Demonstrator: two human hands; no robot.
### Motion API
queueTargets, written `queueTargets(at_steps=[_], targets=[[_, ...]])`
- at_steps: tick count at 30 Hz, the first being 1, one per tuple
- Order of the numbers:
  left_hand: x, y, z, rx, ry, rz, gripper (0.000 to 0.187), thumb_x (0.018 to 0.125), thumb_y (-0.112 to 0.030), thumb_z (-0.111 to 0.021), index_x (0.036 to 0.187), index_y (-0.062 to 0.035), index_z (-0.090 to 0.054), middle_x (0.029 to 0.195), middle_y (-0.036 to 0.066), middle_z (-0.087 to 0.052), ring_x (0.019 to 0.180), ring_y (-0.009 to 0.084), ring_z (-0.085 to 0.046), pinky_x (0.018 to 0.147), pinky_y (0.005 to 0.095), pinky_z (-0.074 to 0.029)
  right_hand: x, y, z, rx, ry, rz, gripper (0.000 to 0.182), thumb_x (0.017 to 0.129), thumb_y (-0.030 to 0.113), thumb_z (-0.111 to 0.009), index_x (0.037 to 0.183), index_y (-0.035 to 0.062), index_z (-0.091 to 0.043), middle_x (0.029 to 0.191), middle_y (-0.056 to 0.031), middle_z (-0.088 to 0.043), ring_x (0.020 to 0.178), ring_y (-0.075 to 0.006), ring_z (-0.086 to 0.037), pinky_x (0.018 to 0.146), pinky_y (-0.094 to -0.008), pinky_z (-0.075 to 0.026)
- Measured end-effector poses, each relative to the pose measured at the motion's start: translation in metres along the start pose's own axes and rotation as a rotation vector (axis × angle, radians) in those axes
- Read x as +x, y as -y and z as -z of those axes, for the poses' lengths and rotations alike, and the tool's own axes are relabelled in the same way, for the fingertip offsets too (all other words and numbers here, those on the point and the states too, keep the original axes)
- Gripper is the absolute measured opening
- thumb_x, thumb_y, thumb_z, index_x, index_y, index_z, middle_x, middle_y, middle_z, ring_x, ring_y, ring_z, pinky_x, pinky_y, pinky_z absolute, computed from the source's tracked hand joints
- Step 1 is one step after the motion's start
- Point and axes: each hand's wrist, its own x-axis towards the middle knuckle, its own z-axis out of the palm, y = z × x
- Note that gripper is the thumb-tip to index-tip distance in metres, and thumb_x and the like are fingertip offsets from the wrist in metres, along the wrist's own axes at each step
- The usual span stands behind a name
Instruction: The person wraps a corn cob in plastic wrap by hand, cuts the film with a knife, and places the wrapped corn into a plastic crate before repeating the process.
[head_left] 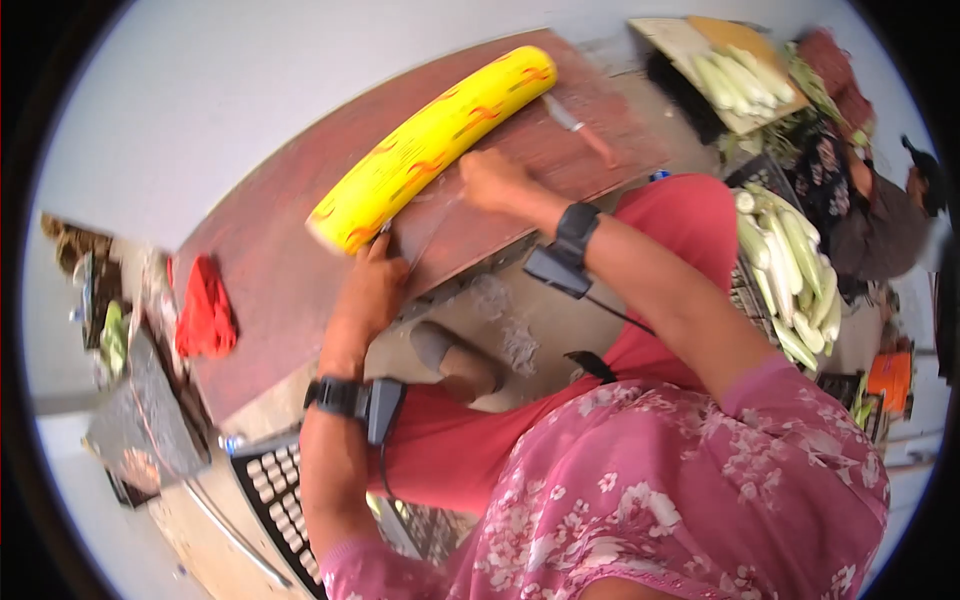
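Observation:
A long yellow roll of cling film (430,145) with red and orange print lies slantwise across the reddish table (260,300). My left hand (375,285) is closed, fingertips at the roll's near left end. By the middle of its near side, my right hand (492,182) is bent into a fist. Between the hands a faint, clear strip of film (432,228) shows; its edges are hard to make out. Past the roll's far end lies a knife (585,130) with a pinkish handle. Both wrists wear black straps with small boxes.
A red cloth (206,308) rests at the table's left end. On the right, long pale-green vegetables fill a crate (750,298), and more lie on a board (680,60). Another person (885,230) is beyond them. A black crate (262,500) stands at lower left.

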Motion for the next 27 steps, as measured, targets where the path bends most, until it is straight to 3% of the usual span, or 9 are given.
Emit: queueTargets(at_steps=[3, 4, 5, 8, 11, 17, 20, 23, 27], targets=[[0.003, 0.025, -0.024, 0.004, -0.075, -0.116, 0.011, 0.071, 0.0, -0.06, 0.079, -0.0047, -0.065, 0.131, 0.025, -0.047, 0.113, 0.0428, -0.047, 0.096, 0.0456, -0.042, 0.008, -0.019, -0.003, 0.001, -0.066, 0.146, 0.033, 0.069, 0.029, -0.075, 0.085, 0.0015, -0.069, 0.085, -0.021, -0.068, 0.083, -0.0386, -0.066, 0.072, -0.0466, -0.053], [0.005, 0.008, -0.005, -0.02, 0.021, -0.042, 0.011, 0.07, -0.001, -0.061, 0.079, -0.0043, -0.066, 0.132, 0.027, -0.046, 0.114, 0.0432, -0.047, 0.098, 0.0464, -0.041, 0.011, -0.024, -0.006, 0.047, -0.094, 0.161, 0.035, 0.066, 0.027, -0.077, 0.087, 0.0011, -0.069, 0.086, -0.0211, -0.068, 0.084, -0.0387, -0.066, 0.073, -0.0468, -0.053], [0.005, 0.01, -0.01, 0.01, -0.003, -0.064, 0.01, 0.07, -0.001, -0.061, 0.079, -0.0039, -0.065, 0.134, 0.028, -0.044, 0.115, 0.0434, -0.047, 0.098, 0.046, -0.041, 0.013, -0.025, -0.002, 0.043, -0.038, 0.163, 0.032, 0.069, 0.019, -0.07, 0.093, -0.0007, -0.069, 0.094, -0.0233, -0.067, 0.09, -0.0381, -0.066, 0.077, -0.0466, -0.053], [0.006, -0.007, 0.002, -0.003, 0.01, 0.037, 0.009, 0.071, -0.001, -0.059, 0.078, -0.0032, -0.065, 0.138, 0.03, -0.04, 0.117, 0.0442, -0.046, 0.099, 0.0445, -0.041, 0.027, -0.022, 0.0, 0.048, 0.108, -0.006, 0.047, 0.06, 0.03, -0.083, 0.095, 0.0014, -0.071, 0.097, -0.0199, -0.068, 0.095, -0.0345, -0.066, 0.08, -0.0439, -0.053], [0.007, -0.008, 0.002, 0.039, 0.034, 0.046, 0.01, 0.072, -0.001, -0.058, 0.078, -0.0032, -0.065, 0.138, 0.03, -0.04, 0.117, 0.0448, -0.046, 0.098, 0.0435, -0.042, 0.029, -0.018, 0.011, 0.0, 0.187, -0.011, 0.053, 0.056, 0.032, -0.087, 0.097, 0.0014, -0.071, 0.099, -0.0179, -0.069, 0.096, -0.0337, -0.065, 0.08, -0.043, -0.053], [0.008, -0.011, 0.003, 0.061, 0.047, 0.074, 0.009, 0.072, -0.001, -0.059, 0.079, -0.0028, -0.065, 0.138, 0.03, -0.04, 0.118, 0.0452, -0.046, 0.099, 0.0437, -0.042, 0.023, -0.027, 0.013, 0.017, 0.157, 0.077, 0.047, 0.059, 0.027, -0.085, 0.096, 0.001, -0.071, 0.097, -0.0177, -0.069, 0.095, -0.0336, -0.066, 0.077, -0.0407, -0.053], [0.009, -0.015, 0.007, 0.079, 0.072, 0.088, 0.01, 0.072, -0.001, -0.06, 0.08, -0.0028, -0.065, 0.138, 0.03, -0.04, 0.119, 0.0452, -0.045, 0.1, 0.044, -0.041, 0.025, -0.045, 0.022, -0.165, 0.154, 0.281, 0.04, 0.06, 0.026, -0.083, 0.088, -0.0004, -0.071, 0.087, -0.0191, -0.069, 0.088, -0.0343, -0.066, 0.072, -0.0409, -0.053], [0.008, -0.015, 0.008, 0.083, 0.063, 0.05, 0.013, 0.072, -0.001, -0.06, 0.083, -0.0028, -0.066, 0.138, 0.03, -0.04, 0.12, 0.0453, -0.044, 0.101, 0.0438, -0.04, 0.019, -0.079, 0.069, -0.063, 0.09, 0.372, 0.033, 0.062, 0.026, -0.079, 0.077, -0.0016, -0.069, 0.075, -0.0204, -0.066, 0.076, -0.0355, -0.065, 0.066, -0.0428, -0.051], [0.007, -0.015, 0.008, 0.072, 0.039, 0.039, 0.014, 0.073, -0.001, -0.059, 0.086, -0.0017, -0.065, 0.137, 0.03, -0.041, 0.121, 0.0456, -0.043, 0.102, 0.0447, -0.039, 0.027, -0.152, 0.147, -0.189, -0.003, 0.324, 0.022, 0.065, 0.022, -0.068, 0.07, 0.0015, -0.068, 0.066, -0.0201, -0.063, 0.062, -0.0368, -0.062, 0.056, -0.0457, -0.048]])
